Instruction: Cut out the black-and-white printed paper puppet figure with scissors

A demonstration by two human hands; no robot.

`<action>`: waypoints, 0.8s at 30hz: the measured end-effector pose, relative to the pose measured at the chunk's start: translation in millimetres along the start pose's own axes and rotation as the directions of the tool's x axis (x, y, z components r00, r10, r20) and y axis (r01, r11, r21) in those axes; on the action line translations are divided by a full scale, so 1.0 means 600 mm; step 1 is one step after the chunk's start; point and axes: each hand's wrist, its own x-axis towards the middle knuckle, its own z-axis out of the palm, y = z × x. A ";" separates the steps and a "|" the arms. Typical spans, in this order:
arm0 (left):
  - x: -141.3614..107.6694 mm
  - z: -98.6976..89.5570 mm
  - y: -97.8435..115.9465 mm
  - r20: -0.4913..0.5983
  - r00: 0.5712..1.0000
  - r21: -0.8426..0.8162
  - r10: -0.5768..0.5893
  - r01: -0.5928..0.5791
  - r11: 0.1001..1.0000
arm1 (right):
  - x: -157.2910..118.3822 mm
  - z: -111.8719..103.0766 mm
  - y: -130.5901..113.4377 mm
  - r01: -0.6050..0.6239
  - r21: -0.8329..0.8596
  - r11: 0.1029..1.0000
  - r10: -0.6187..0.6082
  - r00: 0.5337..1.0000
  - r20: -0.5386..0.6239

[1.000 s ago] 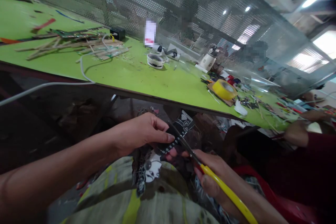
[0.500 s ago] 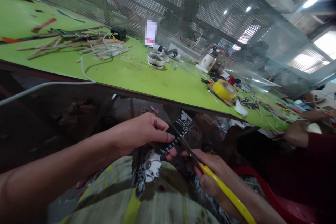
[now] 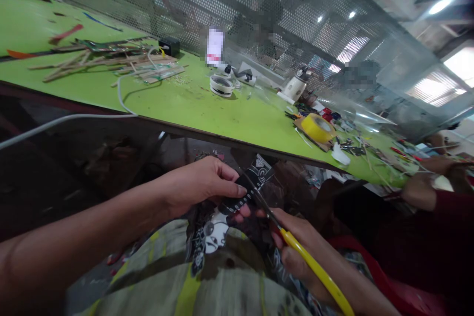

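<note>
Between thumb and fingers, my left hand [image 3: 213, 180] pinches a black printed sheet [image 3: 240, 198] with white marks, above my lap. My right hand [image 3: 296, 239] grips yellow-handled scissors [image 3: 307, 259], their blades pointing up and left across the sheet, close to my left fingertips. Whether the blades are fully closed cannot be made out. Beyond them the sheet continues with a white pattern. Black and white printed material [image 3: 215, 237] with a face drawing hangs below my hands, over my striped clothing.
A green table [image 3: 185, 113] runs across in front of my hands. On it lie wooden sticks [image 3: 107, 59], a white tape roll [image 3: 221, 86], yellow tape [image 3: 317, 127] and a white cable [image 3: 66, 118] that hangs off the edge. At the right is a person's arm [image 3: 418, 192].
The view has shifted slightly. The scissors and my right hand have moved a little up and left. Both hands keep their hold.
</note>
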 end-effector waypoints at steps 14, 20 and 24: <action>0.001 0.000 -0.004 0.002 1.000 -0.020 -0.016 0.016 1.000 | -0.012 0.014 0.048 -0.024 -0.009 1.000 0.023 0.997 -0.073; 0.002 -0.003 -0.006 -0.004 1.000 -0.032 -0.020 0.020 0.999 | -0.012 0.022 0.063 0.008 0.018 1.000 -0.005 0.988 -0.155; 0.001 -0.004 -0.007 0.000 1.000 -0.023 -0.018 0.018 1.000 | -0.011 0.022 0.062 -0.041 0.007 0.999 0.041 0.996 -0.074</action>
